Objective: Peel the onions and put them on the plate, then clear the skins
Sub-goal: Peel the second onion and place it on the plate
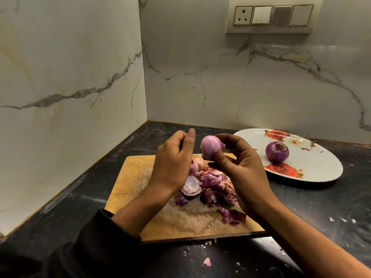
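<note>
Peeled onion (210,149) is pinched in right hand (241,169) fingers (219,157) above the board. Plate (321,173) lies just right, nearer that hand. Left hand (172,163) is loosely curled, holding nothing visible.

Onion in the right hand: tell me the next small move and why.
Probably carry it to the plate and set it beside the onion already there. The onion in the right hand looks smooth and fully peeled, the left hand is off it, and the skins lie on the cutting board.
</note>
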`<state>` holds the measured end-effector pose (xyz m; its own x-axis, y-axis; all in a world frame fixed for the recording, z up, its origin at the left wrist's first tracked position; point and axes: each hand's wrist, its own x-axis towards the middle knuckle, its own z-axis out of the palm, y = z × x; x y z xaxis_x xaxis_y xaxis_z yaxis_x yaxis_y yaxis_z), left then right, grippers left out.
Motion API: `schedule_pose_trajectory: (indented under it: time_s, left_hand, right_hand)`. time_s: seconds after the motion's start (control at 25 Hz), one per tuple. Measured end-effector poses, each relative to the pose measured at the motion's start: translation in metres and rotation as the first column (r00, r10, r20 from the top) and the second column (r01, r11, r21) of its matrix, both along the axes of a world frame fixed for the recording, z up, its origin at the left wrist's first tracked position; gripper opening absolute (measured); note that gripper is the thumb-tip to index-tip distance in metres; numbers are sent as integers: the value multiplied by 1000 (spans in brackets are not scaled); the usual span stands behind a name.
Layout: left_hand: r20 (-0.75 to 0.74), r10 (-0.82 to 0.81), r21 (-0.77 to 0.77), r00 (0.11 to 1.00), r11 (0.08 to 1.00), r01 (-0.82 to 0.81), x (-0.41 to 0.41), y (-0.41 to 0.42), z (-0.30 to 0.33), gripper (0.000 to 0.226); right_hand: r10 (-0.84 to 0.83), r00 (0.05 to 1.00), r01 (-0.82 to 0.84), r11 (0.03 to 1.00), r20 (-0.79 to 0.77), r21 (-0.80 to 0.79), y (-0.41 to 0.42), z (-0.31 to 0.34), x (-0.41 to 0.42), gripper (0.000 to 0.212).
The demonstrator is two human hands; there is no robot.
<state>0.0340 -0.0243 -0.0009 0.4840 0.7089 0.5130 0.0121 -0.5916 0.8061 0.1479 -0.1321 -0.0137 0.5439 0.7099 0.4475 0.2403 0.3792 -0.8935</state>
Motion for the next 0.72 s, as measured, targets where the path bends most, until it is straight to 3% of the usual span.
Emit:
schedule_pose_trajectory:
  time_s: [0.12,0.2,0.36,0.6,0.72]
  left_hand:
    - [-18,-238,-79,971,969,236,-2,-3,2,47]
    - [-10,-357,-98,934,930,354,0,-3,0,40]
    - [25,-390,-111,920,914,390,1,-1,-2,37]
    - [24,-399,-134,917,907,398,1,0,-4,39]
    - [66,-400,-176,914,897,405,1,1,-2,38]
  right_hand:
    - [-75,992,76,997,104,-7,-3,1,1,41]
    - [-61,990,58,998,123,30,-4,1,1,37]
    - [-118,985,108,991,124,85,-4,2,5,24]
    - [-347,872,320,938,345,133,-2,-1,5,14]
    - [-339,904,324,941,259,102,0,-1,7,10]
